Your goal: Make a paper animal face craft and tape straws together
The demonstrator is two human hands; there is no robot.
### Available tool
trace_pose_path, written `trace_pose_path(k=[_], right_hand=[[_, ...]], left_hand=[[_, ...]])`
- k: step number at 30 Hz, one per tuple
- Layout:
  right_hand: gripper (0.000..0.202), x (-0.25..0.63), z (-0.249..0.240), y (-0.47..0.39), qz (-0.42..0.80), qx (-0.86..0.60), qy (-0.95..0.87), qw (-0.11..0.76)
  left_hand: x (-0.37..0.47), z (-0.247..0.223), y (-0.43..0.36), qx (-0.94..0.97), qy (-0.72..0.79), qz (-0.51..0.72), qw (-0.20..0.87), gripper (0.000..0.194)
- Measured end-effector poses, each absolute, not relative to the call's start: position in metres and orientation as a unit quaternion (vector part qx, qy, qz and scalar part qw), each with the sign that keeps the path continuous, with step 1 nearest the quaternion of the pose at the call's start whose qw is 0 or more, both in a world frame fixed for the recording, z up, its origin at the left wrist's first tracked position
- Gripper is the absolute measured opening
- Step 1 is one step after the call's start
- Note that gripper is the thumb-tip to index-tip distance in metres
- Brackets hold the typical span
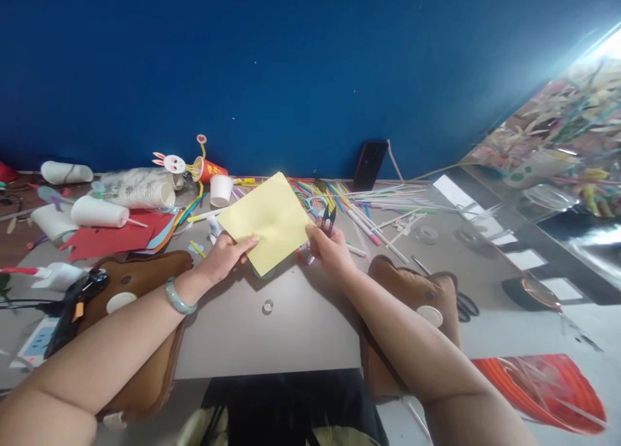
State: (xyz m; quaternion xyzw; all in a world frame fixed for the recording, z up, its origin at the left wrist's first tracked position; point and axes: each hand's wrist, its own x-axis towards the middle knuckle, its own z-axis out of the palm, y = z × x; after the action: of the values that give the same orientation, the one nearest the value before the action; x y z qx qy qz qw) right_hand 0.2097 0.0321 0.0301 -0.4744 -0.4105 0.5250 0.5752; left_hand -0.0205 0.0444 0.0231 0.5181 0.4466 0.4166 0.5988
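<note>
A sheet of yellow paper (pixel 266 223) is held up tilted above the table, one corner pointing away from me. My left hand (pixel 231 250) pinches its left lower edge, thumb on top. At the paper's right corner, my right hand (pixel 330 246) grips the edge between thumb and fingers. Black scissors (pixel 328 219) also sit in that hand, their two pointed blades sticking up a little apart; the handles are hidden in the palm. Below the paper a small clear ring, seemingly a tape roll (pixel 268 307), lies on the table (pixel 272 345). Another round item is mostly covered by the sheet.
Brown cushions (pixel 140 333) lie under both forearms. Paper cups (pixel 99 211), red paper (pixel 111 234) and a rabbit-faced cup craft (pixel 212 169) are at left. Coloured sticks and pens (pixel 363 226) spread behind. A phone (pixel 370 166) leans on the blue wall. Dark-handled scissors (pixel 466 307) lie right.
</note>
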Motion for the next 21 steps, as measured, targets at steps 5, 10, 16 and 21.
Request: trace_pose_path(k=[5,10,16,21], right_hand=[[0.04,0.209,0.027,0.034,0.503,-0.473,-0.416,0.591],[0.044,0.209,0.026,0.033,0.495,-0.479,-0.427,0.586],[0.043,0.21,0.025,0.03,0.477,-0.485,-0.434,0.591],[0.043,0.21,0.024,0.029,0.461,-0.487,-0.445,0.593]], left_hand=[[-0.019,0.031,0.041,0.536,0.429,0.409,0.601,0.027],[-0.019,0.035,0.038,0.556,0.43,0.386,0.597,0.03],[-0.021,0.027,0.043,0.54,0.451,0.389,0.595,0.03],[-0.02,0.027,0.044,0.534,0.439,0.406,0.597,0.026]])
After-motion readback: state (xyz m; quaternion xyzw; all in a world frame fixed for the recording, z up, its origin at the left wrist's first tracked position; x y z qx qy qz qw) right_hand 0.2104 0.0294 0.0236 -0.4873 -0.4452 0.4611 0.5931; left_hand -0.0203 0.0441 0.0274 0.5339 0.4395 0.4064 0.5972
